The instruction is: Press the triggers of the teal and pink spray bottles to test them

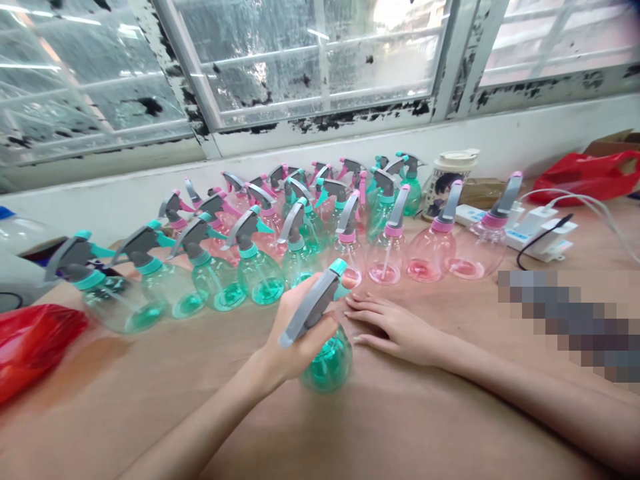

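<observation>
My left hand is wrapped round the neck of a green spray bottle with a grey and teal trigger head. The bottle is close to the table; whether its base touches is hard to tell. To its right, my right hand lies palm down on the table, fingers stretched out and holding nothing. Just beyond both hands stands a front row of spray bottles, green ones on the left and pink ones on the right.
More pink and green bottles crowd behind the front row. A white-lidded cup, a white power strip with cables and a red plastic bag are at the back right. Another red bag lies at left. Windows rise behind.
</observation>
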`<state>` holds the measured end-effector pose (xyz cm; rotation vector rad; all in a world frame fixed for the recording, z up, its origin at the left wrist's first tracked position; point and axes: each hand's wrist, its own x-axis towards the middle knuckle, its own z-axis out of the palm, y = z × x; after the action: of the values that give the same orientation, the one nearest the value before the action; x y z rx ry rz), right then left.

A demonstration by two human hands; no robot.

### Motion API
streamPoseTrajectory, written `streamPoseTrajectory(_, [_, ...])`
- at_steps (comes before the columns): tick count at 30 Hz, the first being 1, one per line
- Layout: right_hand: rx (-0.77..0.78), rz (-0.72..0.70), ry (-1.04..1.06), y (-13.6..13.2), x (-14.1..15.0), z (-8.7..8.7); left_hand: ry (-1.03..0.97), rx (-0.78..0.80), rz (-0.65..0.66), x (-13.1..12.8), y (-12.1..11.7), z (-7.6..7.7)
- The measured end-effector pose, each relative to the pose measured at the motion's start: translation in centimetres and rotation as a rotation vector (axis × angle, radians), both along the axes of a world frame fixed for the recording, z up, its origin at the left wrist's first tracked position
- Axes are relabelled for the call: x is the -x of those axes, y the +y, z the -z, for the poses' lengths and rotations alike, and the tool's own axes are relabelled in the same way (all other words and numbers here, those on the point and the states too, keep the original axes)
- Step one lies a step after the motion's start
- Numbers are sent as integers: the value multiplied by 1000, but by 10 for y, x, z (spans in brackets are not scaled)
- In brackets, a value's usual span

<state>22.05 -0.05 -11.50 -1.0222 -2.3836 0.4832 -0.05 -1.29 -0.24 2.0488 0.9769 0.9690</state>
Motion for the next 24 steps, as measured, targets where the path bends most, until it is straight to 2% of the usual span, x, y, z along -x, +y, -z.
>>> streamPoseTrajectory(8, [2, -14, 23, 1, -1, 0, -36, 13, -1, 0, -1, 3])
streamPoseTrajectory(16, [10, -15, 5, 0, 0, -3, -41, 7, -18, -3, 2, 2])
streamPoseTrajectory(24, [-3, -18, 3, 1, -1, -2, -57, 69, -32, -4, -1, -3])
